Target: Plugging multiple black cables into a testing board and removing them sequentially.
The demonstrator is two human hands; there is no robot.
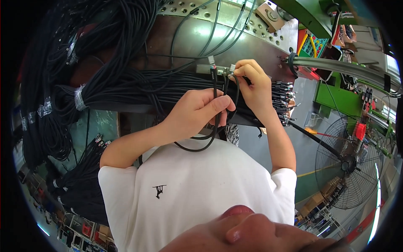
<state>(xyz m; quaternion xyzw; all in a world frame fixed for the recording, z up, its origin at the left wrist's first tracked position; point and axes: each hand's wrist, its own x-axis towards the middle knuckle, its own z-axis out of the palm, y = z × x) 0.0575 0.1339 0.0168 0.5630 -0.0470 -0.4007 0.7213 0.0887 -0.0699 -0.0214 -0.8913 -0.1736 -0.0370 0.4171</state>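
My left hand is closed around a black cable, whose slack hangs in a loop near my shirt. Above its fingers a cable end with a silver metal plug points up. Just to the right, my right hand pinches a black cable end by its small silver connector, fingertips and thumb pressed together. Both ends are close to a small metal block at the bench's near side. Its details are partly hidden by the cables and my fingers.
A thick bundle of black cables lies across in front of me, its connector ends sticking out at right. More tied cable coils are heaped at left. Beyond is a perforated metal plate. A large fan stands at right.
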